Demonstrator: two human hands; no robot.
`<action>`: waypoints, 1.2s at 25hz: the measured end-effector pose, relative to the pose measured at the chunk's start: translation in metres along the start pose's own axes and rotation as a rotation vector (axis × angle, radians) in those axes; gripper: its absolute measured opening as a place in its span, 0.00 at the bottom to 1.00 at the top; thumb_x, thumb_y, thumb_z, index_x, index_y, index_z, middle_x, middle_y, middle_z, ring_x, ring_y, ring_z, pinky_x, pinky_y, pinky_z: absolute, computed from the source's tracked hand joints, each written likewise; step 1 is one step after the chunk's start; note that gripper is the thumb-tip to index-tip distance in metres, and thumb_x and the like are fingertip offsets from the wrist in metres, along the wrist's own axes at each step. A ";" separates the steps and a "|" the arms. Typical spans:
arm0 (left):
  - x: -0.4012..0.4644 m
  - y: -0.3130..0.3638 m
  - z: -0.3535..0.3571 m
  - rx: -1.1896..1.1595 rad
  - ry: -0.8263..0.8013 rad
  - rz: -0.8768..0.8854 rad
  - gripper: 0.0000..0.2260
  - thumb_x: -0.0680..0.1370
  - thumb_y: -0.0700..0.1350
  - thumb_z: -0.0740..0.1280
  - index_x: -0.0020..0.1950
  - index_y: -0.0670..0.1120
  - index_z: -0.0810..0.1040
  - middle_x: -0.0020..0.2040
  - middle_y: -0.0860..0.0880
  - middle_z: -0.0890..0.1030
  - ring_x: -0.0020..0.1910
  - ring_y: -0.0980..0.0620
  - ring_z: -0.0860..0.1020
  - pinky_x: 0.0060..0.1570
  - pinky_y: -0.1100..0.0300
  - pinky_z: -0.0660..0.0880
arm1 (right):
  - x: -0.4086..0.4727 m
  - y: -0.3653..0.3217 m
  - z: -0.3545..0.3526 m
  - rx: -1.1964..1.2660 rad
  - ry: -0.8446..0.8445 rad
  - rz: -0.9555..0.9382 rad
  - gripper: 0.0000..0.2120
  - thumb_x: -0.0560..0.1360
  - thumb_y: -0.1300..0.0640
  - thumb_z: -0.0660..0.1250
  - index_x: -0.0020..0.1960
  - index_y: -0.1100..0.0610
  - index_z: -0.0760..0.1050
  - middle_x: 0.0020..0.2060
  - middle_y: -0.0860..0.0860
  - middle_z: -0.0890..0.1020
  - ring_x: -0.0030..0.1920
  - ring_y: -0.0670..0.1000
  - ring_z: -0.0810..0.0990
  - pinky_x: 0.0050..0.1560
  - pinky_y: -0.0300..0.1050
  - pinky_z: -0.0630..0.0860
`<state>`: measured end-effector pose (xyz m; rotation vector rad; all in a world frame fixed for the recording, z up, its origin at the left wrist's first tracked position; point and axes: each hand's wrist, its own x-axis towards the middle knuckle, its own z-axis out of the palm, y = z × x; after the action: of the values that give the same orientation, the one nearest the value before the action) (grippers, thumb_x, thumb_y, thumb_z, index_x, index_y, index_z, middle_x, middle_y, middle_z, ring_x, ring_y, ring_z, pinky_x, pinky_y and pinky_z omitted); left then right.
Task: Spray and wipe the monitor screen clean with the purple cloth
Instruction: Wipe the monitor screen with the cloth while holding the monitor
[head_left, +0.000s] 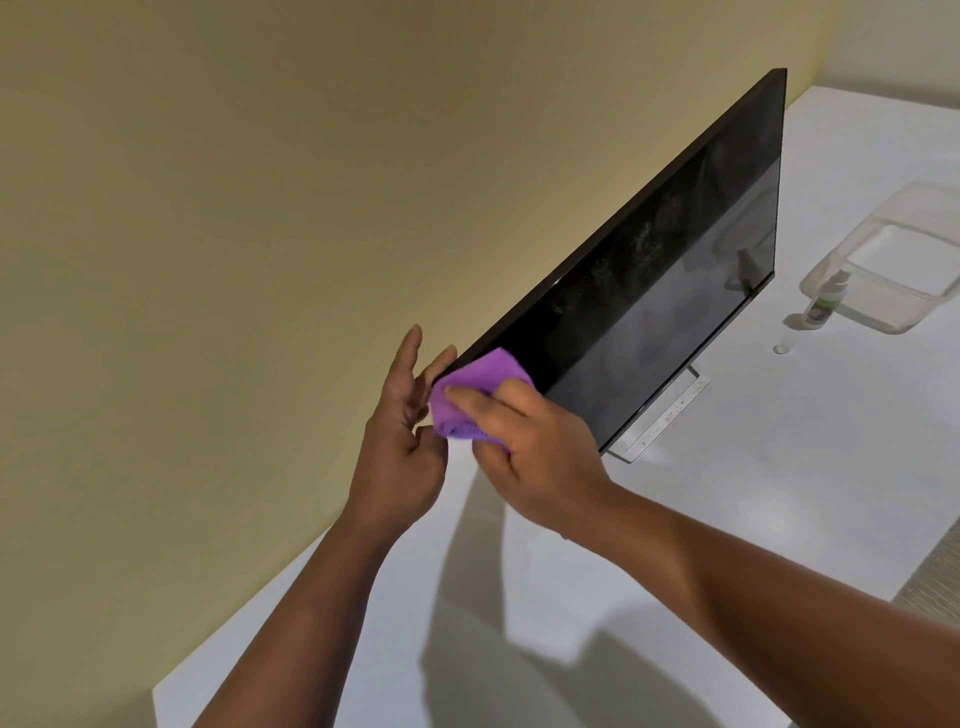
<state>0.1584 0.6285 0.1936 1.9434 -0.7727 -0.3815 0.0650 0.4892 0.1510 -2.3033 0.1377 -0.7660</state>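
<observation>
Here, at mid-frame, our left hand (402, 436) braces the near edge of the thin black monitor (649, 270), fingers straight, steadying it. Just right, our right hand (535, 447) grips the bunched purple cloth (475, 392) against the screen's lower corner, while the small spray bottle (826, 299) stands unused at right.

The monitor (649, 291) stands on the bench (753, 493) before the wall (260, 208); right of it stand a bottle (823, 304) and tub (898, 260).
</observation>
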 end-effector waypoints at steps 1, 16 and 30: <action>0.001 -0.001 -0.001 0.043 -0.002 0.011 0.42 0.73 0.29 0.55 0.83 0.57 0.53 0.73 0.60 0.74 0.74 0.55 0.71 0.70 0.55 0.71 | 0.001 0.006 -0.004 -0.009 0.049 0.044 0.23 0.79 0.52 0.58 0.73 0.50 0.75 0.53 0.50 0.78 0.43 0.53 0.78 0.34 0.43 0.77; 0.005 0.010 -0.011 0.484 -0.044 0.118 0.37 0.70 0.38 0.57 0.80 0.57 0.65 0.77 0.64 0.67 0.75 0.69 0.62 0.67 0.73 0.63 | -0.034 0.045 0.023 0.442 0.177 0.332 0.25 0.80 0.59 0.65 0.75 0.46 0.68 0.63 0.44 0.74 0.61 0.44 0.76 0.53 0.42 0.81; 0.023 0.044 0.010 0.092 -0.226 -0.004 0.27 0.79 0.45 0.53 0.80 0.46 0.64 0.80 0.53 0.64 0.79 0.61 0.60 0.80 0.53 0.55 | -0.080 0.051 0.043 0.162 0.086 0.438 0.29 0.79 0.68 0.63 0.78 0.52 0.67 0.57 0.54 0.75 0.57 0.56 0.75 0.59 0.56 0.76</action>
<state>0.1547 0.5921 0.2287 2.0099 -0.9465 -0.5844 0.0295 0.5004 0.0540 -1.9870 0.5767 -0.6213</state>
